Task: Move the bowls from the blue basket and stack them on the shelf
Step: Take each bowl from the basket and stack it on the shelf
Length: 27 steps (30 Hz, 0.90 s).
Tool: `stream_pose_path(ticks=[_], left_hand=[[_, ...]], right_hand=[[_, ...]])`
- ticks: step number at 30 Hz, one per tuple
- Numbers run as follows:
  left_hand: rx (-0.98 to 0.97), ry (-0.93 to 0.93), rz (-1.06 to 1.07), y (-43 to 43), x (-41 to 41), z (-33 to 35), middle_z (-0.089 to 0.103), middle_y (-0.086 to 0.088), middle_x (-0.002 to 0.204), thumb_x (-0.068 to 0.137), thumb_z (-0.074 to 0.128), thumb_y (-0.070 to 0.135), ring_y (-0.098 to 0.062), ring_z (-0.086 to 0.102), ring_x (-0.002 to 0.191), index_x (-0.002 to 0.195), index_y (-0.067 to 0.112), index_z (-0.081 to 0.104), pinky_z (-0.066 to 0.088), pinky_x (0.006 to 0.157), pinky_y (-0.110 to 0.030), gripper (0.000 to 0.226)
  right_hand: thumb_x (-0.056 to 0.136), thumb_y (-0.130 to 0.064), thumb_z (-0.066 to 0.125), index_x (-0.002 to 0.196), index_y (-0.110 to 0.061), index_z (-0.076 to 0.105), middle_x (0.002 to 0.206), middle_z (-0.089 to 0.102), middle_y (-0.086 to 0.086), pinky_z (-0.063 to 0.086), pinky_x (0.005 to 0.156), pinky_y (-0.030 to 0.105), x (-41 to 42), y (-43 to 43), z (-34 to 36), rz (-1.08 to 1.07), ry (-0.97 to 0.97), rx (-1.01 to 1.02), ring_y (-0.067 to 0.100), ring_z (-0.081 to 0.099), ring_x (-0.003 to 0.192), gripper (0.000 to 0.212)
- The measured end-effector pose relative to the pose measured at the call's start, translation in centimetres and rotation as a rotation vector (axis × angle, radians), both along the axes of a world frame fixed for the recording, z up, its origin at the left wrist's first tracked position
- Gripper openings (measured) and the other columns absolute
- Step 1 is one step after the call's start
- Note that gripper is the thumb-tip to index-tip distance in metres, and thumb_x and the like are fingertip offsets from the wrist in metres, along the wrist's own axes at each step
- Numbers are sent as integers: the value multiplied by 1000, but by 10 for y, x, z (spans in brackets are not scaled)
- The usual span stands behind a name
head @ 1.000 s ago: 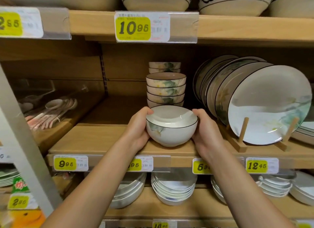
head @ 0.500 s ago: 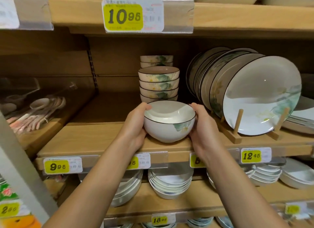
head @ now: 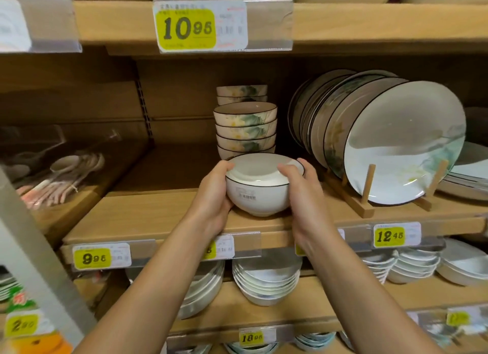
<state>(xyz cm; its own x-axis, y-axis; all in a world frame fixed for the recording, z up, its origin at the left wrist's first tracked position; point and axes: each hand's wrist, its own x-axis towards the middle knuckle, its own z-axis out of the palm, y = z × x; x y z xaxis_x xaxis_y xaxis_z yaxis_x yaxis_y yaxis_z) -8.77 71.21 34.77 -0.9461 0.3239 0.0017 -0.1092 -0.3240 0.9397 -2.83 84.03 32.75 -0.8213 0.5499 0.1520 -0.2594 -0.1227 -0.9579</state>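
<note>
Wooden shop shelf (head: 148, 216), yellow price tags (head: 101, 256) along its front edge. I note the bowl (head: 257, 184) upright at the front of this shelf, just before a stack of bowls (head: 245, 126) and left of the plates (head: 390, 142) standing in a rack (head: 367, 195). Left hand (head: 214, 195) and right hand (head: 303, 195) grip its opposite sides, thumbs over the rim, fingers curled round the wall. Its barcode sticker (head: 247, 196) faces me.

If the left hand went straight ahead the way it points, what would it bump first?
Most likely the stack of flowered bowls just behind the white bowl that the left hand grips. How close that stack stands is hard to judge here.
</note>
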Motion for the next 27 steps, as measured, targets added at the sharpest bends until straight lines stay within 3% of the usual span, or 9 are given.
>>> stream_pose_path(ticks=[2,5,7,10,13,15,18,23,27], left_hand=[[19,16,-2,1,4,-7,73,-7,110,98,45,25,-21,68,106,122,11,62,51,98,-44,33],[12,64,70,-5,7,-18,69,-4,119,96,47,33,-17,64,112,129,16,56,52,95,-40,38],[19,62,122,-9,5,-17,70,-2,113,93,50,34,-18,62,113,123,15,58,53,89,-37,37],[26,13,115,-6,2,-3,76,4,83,96,48,29,-20,67,101,99,17,64,54,83,-37,21],[-10,40,49,4,7,1,76,-6,99,97,46,28,-23,70,101,111,13,66,54,92,-41,28],[-19,89,82,5,12,-7,73,-5,108,98,46,29,-17,70,100,124,15,57,55,89,-38,31],[-13,132,127,-1,14,-17,65,1,118,98,47,35,-8,68,99,131,26,45,54,85,-29,34],[-32,176,5,-15,10,-12,67,6,116,97,47,31,-9,62,110,135,19,46,47,100,-33,40],[-106,229,-182,-22,9,-14,69,10,120,99,48,29,-4,63,113,138,24,48,48,99,-31,39]], right_hand=[[83,-31,61,129,-31,49,106,62,-12,50,63,17,-5,1,4,4,-38,24,5,62,94,48],[88,-18,55,107,-14,67,101,74,7,55,86,40,-10,13,19,94,-111,-148,25,68,99,24],[89,-25,56,101,-16,71,95,76,5,54,89,40,-9,20,17,65,-111,-183,22,69,95,21],[80,-46,60,122,-27,61,107,72,-6,55,81,31,-7,15,6,14,-33,-128,12,67,101,46],[71,-43,60,130,-26,53,114,65,-4,53,75,28,-9,5,1,5,-16,-25,14,64,103,62],[78,-29,58,116,-16,62,108,69,5,55,75,34,-15,7,9,29,-43,-65,23,66,101,40],[90,-23,55,102,-11,70,100,75,11,53,91,42,-19,19,17,94,-89,-210,26,69,98,23],[95,-36,54,119,-17,64,107,75,2,56,82,29,-14,30,4,192,-1,-172,15,70,102,32],[97,-36,51,124,-16,62,115,72,4,50,99,40,-9,33,6,271,-22,-23,17,66,111,35]])
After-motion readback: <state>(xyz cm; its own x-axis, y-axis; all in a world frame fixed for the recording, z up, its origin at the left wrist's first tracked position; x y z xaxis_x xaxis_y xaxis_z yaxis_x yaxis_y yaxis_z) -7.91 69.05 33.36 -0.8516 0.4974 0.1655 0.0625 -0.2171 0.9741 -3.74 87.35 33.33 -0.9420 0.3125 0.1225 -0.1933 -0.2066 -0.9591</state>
